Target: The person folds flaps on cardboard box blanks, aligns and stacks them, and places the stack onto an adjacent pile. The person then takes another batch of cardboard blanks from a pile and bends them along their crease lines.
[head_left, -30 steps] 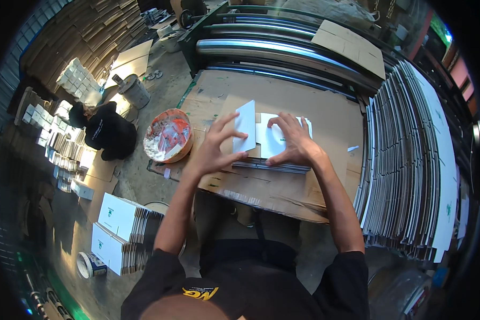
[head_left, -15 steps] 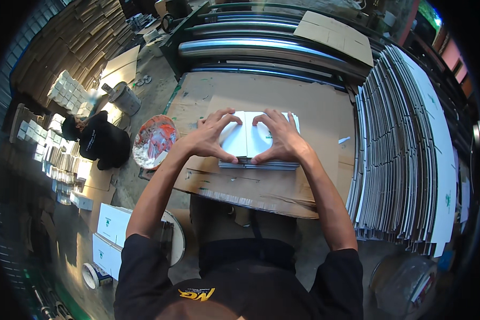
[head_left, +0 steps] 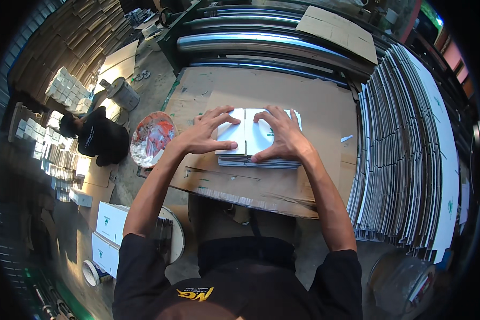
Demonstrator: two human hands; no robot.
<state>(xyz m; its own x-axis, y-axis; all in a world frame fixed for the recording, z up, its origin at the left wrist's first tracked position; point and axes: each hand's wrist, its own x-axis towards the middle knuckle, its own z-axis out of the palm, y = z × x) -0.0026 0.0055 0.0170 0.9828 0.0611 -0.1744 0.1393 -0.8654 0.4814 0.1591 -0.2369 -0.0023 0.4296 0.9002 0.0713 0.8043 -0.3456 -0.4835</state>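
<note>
A small stack of flat-folded white cartons (head_left: pixel 259 145) lies on the cardboard-topped table in front of me. Its top carton has a dark slot down the middle and a green print. My left hand (head_left: pixel 210 130) rests on the left part of that carton, fingers spread and curved, the thumb lying on its face. Over the right part, my right hand (head_left: pixel 284 136) spans the carton, fingertips on top and thumb at the near edge. Both hands partly cover the stack.
Metal rollers (head_left: pixel 261 45) of a machine stand behind the table (head_left: pixel 325 106), with a cardboard sheet (head_left: pixel 338 33) on top. Many folded cartons (head_left: pixel 405 144) form a tall row at right. A messy orange basin (head_left: pixel 153 140) and a crouching person (head_left: pixel 98 136) are at left.
My left thumb has lifted from the stack's near edge onto the top carton's face. The right hand has hardly moved. The top carton's near edge sits slightly farther from me at the left.
</note>
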